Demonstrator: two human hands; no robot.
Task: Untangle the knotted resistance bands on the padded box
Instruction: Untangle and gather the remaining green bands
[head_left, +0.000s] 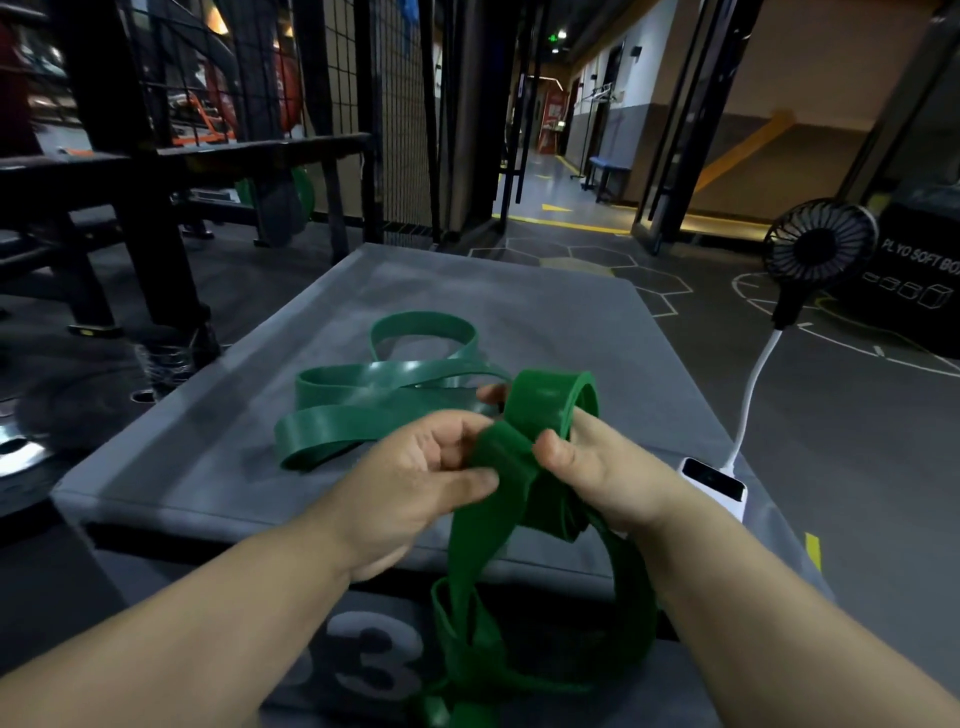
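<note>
- Head view: gripping the bright green band (550, 400) in both hands, lifted just off the near end of the padded box (208, 467).
- Pinching a flat fold of it with the left hand (415, 467), thumb on the near side and fingers curled over the top, right at the knot (506, 462).
- Clamping the right hand (602, 467) on the upright loop just beyond its thumb. Fingers through it or behind it? Can't tell.
- Hands almost touching, nothing but that knot between them.
- Also spotting a second knot (467, 654) dangling below the wrists, over the box's front face, so probably nowhere near done yet.
- Leaving the darker green band (374, 395) alone for now. Lying in loose loops on the box top, just past the left fingertips. Looks separate from the bright one, but hard to call at the crossing by the right fingers.
- For this step: no yanking. Push slack into the knot with the left thumb, hold the loop wide with the right, then feed the fold back through flat, not twisted.
- Expect rubber-on-rubber grab, so go in small bites.
- Mind the white power bank (717, 486) just outside the right wrist, plus the cable (750, 400) running up to the clip fan (821, 249) further out. Easy to snag with a flicked band.
</note>
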